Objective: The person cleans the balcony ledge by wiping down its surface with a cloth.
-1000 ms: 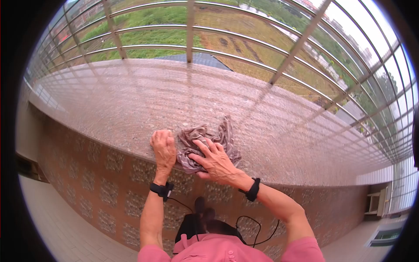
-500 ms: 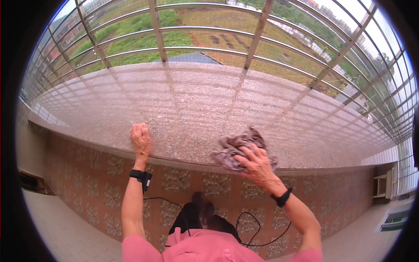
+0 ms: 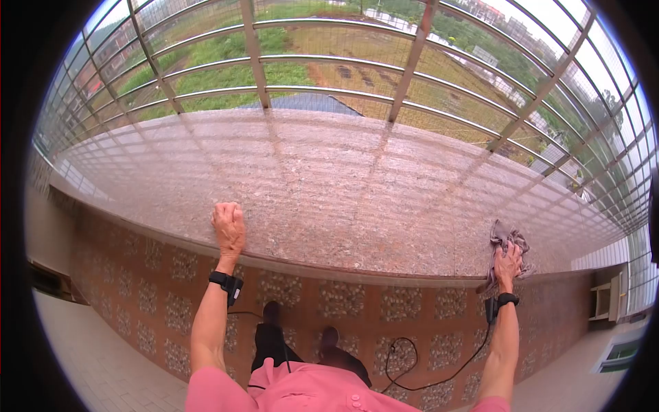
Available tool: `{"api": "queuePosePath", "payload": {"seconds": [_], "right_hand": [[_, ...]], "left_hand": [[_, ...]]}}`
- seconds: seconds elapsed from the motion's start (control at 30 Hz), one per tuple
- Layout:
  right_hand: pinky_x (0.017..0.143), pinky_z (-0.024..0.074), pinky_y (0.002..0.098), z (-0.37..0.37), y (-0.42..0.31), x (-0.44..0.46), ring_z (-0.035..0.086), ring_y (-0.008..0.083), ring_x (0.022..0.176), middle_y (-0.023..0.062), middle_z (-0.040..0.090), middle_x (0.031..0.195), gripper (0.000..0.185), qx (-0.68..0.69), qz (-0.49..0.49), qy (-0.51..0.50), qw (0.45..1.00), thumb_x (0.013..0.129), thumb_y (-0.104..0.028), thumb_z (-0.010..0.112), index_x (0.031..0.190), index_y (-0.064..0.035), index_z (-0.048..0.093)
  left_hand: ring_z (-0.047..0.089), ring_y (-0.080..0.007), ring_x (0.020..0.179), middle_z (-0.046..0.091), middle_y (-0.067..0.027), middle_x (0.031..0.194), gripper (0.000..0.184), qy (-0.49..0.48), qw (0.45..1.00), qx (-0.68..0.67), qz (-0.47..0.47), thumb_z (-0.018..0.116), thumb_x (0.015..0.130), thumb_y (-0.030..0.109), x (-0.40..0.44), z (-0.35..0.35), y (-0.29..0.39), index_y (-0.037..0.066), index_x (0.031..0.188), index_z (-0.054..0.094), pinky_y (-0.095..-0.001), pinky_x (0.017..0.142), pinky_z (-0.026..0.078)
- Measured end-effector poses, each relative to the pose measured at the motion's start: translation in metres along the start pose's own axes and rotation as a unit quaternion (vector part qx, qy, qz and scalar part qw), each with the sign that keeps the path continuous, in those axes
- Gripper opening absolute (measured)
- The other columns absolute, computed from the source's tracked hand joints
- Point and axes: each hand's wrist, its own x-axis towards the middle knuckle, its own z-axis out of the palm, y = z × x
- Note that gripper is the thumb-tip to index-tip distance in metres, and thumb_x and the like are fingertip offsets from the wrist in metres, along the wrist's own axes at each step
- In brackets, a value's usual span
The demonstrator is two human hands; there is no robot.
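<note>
Wide ledge (image 3: 343,199) between left hand (image 3: 228,223), curled shut, and right hand (image 3: 509,261), spread on cloth (image 3: 501,232) overhanging edge (image 3: 357,272)

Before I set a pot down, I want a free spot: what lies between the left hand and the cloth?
The head view shows only bare, speckled ledge between the left hand and the cloth.
</note>
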Motion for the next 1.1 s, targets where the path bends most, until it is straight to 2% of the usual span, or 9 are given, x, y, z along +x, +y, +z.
{"api": "queuePosePath", "payload": {"seconds": [0.03, 0.07, 0.2, 0.5, 0.77, 0.87, 0.97, 1.07, 1.1], "right_hand": [[0.104, 0.0302, 0.0649, 0.004, -0.006, 0.001, 0.031, 0.0425, 0.137, 0.0076, 0.032, 0.154, 0.052, -0.016, 0.053, -0.001, 0.998, 0.093, -0.045, 0.05, 0.141, -0.0231, 0.046], [0.103, 0.0298, 0.0661, 0.008, -0.01, 0.0, 0.03, 0.0446, 0.136, 0.0067, 0.032, 0.154, 0.053, -0.017, 0.061, -0.001, 0.998, 0.095, -0.048, 0.045, 0.142, -0.0229, 0.046], [0.103, 0.0301, 0.0649, 0.013, -0.047, -0.026, 0.03, 0.0446, 0.136, 0.0073, 0.032, 0.154, 0.056, -0.03, 0.026, -0.009, 0.999, 0.094, -0.049, 0.044, 0.144, -0.0229, 0.044], [0.102, 0.0311, 0.061, 0.003, -0.217, -0.14, 0.035, 0.0434, 0.131, 0.0116, 0.038, 0.147, 0.053, -0.017, -0.173, 0.042, 0.984, 0.087, -0.04, 0.054, 0.135, -0.018, 0.053], [0.101, 0.0283, 0.0602, -0.014, -0.392, -0.26, 0.036, 0.0439, 0.129, 0.0136, 0.043, 0.142, 0.055, 0.103, -0.377, 0.042, 0.92, 0.079, -0.037, 0.067, 0.127, -0.0126, 0.057], [0.101, 0.0287, 0.0606, -0.015, -0.448, -0.299, 0.036, 0.0436, 0.129, 0.0143, 0.043, 0.142, 0.058, 0.145, -0.423, 0.018, 0.894, 0.075, -0.035, 0.071, 0.127, -0.0121, 0.058], [0.099, 0.029, 0.0612, -0.017, -0.496, -0.325, 0.036, 0.044, 0.129, 0.0155, 0.043, 0.142, 0.06, 0.155, -0.441, 0.007, 0.884, 0.073, -0.036, 0.073, 0.126, -0.0109, 0.058], [0.098, 0.0302, 0.0618, -0.013, -0.535, -0.344, 0.037, 0.045, 0.128, 0.0167, 0.044, 0.141, 0.063, 0.154, -0.461, 0.013, 0.874, 0.07, -0.036, 0.075, 0.126, -0.0105, 0.058], [0.097, 0.0305, 0.0619, -0.011, -0.548, -0.351, 0.037, 0.0452, 0.127, 0.017, 0.044, 0.141, 0.064, 0.161, -0.474, 0.014, 0.866, 0.069, -0.036, 0.075, 0.126, -0.0106, 0.058]], "left_hand": [[0.051, -0.0322, 0.101, 0.053, -0.0122, 0.103, 0.023, -0.012, 1.0, 0.001, -0.006, 0.048, 0.095, 0.026, 0.0, -0.002, 0.002, 0.007, 0.098, 0.061, -0.0468, 0.093, 0.037], [0.051, -0.0322, 0.101, 0.053, -0.0122, 0.103, 0.023, -0.012, 1.0, 0.0, -0.008, 0.048, 0.095, 0.026, 0.0, -0.003, 0.004, 0.007, 0.098, 0.061, -0.0468, 0.093, 0.037], [0.05, -0.032, 0.1, 0.052, -0.0126, 0.102, 0.025, -0.022, 1.0, -0.013, 0.012, 0.048, 0.095, 0.028, 0.0, -0.008, 0.01, 0.007, 0.098, 0.061, -0.0466, 0.093, 0.036], [0.05, -0.0326, 0.099, 0.053, -0.0147, 0.102, 0.026, -0.008, 0.994, -0.101, 0.045, 0.049, 0.096, 0.026, 0.0, -0.011, 0.009, 0.003, 0.101, 0.06, -0.0446, 0.092, 0.036], [0.05, -0.0337, 0.102, 0.055, -0.0163, 0.104, 0.023, -0.005, 0.984, -0.172, 0.04, 0.049, 0.093, 0.019, 0.002, -0.017, 0.012, 0.0, 0.102, 0.059, -0.0457, 0.093, 0.037], [0.05, -0.0341, 0.103, 0.055, -0.0171, 0.107, 0.022, -0.01, 0.967, -0.252, 0.023, 0.05, 0.091, 0.016, 0.0, -0.03, 0.013, 0.0, 0.104, 0.057, -0.0468, 0.095, 0.036], [0.048, -0.0372, 0.11, 0.053, -0.0192, 0.114, 0.025, -0.041, 0.964, -0.257, 0.048, 0.052, 0.09, 0.016, -0.018, -0.052, 0.005, -0.001, 0.109, 0.055, -0.0488, 0.099, 0.035], [0.039, -0.045, 0.124, 0.047, -0.0225, 0.13, 0.042, -0.094, 0.958, -0.26, 0.081, 0.056, 0.09, 0.026, -0.034, -0.09, -0.008, -0.002, 0.121, 0.052, -0.0542, 0.106, 0.03], [0.039, -0.045, 0.124, 0.047, -0.0225, 0.13, 0.042, -0.095, 0.956, -0.264, 0.081, 0.056, 0.09, 0.026, -0.036, -0.098, -0.016, -0.002, 0.121, 0.052, -0.0542, 0.106, 0.03]]}}
